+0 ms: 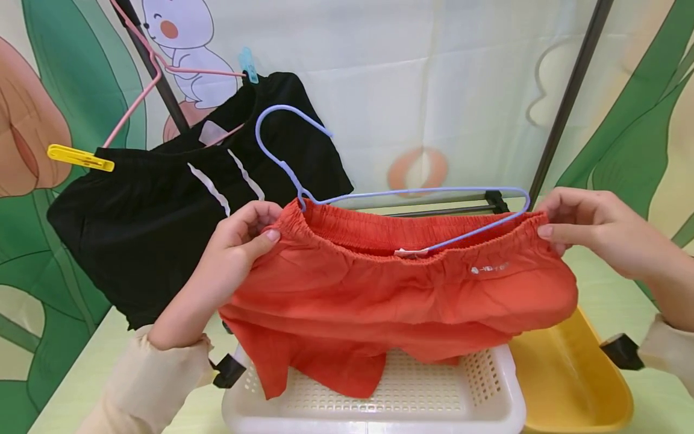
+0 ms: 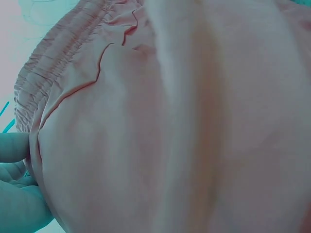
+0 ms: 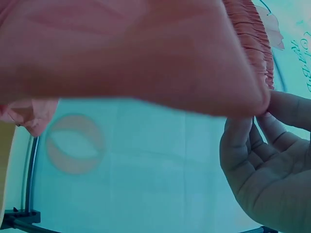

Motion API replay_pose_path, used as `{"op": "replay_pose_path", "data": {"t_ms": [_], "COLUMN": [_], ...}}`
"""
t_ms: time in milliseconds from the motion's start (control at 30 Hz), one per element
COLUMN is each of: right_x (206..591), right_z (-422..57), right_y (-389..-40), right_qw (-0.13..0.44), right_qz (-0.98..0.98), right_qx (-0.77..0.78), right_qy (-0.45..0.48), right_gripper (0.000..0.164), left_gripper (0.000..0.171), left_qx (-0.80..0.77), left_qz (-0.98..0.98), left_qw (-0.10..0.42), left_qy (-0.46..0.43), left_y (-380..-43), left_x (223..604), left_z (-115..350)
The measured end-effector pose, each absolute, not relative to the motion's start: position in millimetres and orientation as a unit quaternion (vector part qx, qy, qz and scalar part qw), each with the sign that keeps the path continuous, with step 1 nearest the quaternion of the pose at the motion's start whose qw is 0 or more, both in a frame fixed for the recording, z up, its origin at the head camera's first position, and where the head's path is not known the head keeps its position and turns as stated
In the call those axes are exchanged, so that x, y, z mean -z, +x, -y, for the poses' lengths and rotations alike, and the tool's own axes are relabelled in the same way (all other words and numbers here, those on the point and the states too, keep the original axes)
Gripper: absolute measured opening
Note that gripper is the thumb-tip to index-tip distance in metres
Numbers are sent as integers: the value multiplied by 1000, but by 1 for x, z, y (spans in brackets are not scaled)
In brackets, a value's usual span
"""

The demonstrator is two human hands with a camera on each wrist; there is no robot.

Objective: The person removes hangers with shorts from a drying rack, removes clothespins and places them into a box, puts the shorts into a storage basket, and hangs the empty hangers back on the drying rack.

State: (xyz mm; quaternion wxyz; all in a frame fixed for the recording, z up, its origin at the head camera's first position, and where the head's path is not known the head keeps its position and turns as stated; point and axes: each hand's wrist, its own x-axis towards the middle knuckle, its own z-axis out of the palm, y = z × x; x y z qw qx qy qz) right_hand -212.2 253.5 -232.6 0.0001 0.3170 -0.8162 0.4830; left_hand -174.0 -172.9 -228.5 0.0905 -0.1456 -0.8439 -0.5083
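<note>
Red-orange shorts [image 1: 412,301] with an elastic waistband are stretched between both hands. My left hand [image 1: 233,241] pinches the waistband's left end, thumb in front. At the opposite end my right hand [image 1: 591,226] pinches it between thumb and fingers. A blue-violet hanger [image 1: 412,191] sits partly inside the waist opening, its hook rising at the left and its right corner near my right fingers. Part of its lower bar is hidden by the cloth. In the left wrist view the shorts [image 2: 112,136] fill most of the picture; in the right wrist view the right hand [image 3: 277,165] grips their edge.
Black shorts [image 1: 152,223] hang on a pink hanger [image 1: 132,108], held by a yellow clothespin [image 1: 81,158] and a blue clothespin [image 1: 248,65]. Below the red shorts stand a white perforated basket [image 1: 374,427] and a yellow basin [image 1: 575,374]. Dark rack poles [image 1: 569,102] rise behind.
</note>
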Motion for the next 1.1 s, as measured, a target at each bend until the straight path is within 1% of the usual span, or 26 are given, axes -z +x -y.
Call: {"op": "replay_pose_path", "data": {"t_ms": [167, 333, 500, 733, 900, 1100], "right_x": [238, 241, 243, 254, 267, 279], "right_z": [-250, -246, -243, -238, -236, -233], "right_y": [-209, -203, -203, -207, -211, -212], "right_qw": [-42, -70, -109, -203, -231, -258], "right_qz": [785, 750, 733, 746, 754, 771], "right_qx": [-512, -531, -532, -494, -484, -475], "right_qy": [345, 387, 410, 397, 380, 336], "right_gripper": [25, 29, 31, 26, 24, 17], "left_gripper": [21, 15, 18, 18, 22, 19], "left_qx": [540, 589, 628, 618, 620, 612], "left_qz": [823, 785, 754, 765, 759, 768], "left_qw": [98, 95, 80, 58, 48, 30], "left_qy": [-148, -165, -174, -175, -193, -185], "left_y": [-170, -167, -166, -169, -172, -174], "left_x": [225, 224, 225, 234, 241, 247], "left_z": [175, 177, 177, 174, 170, 169]}}
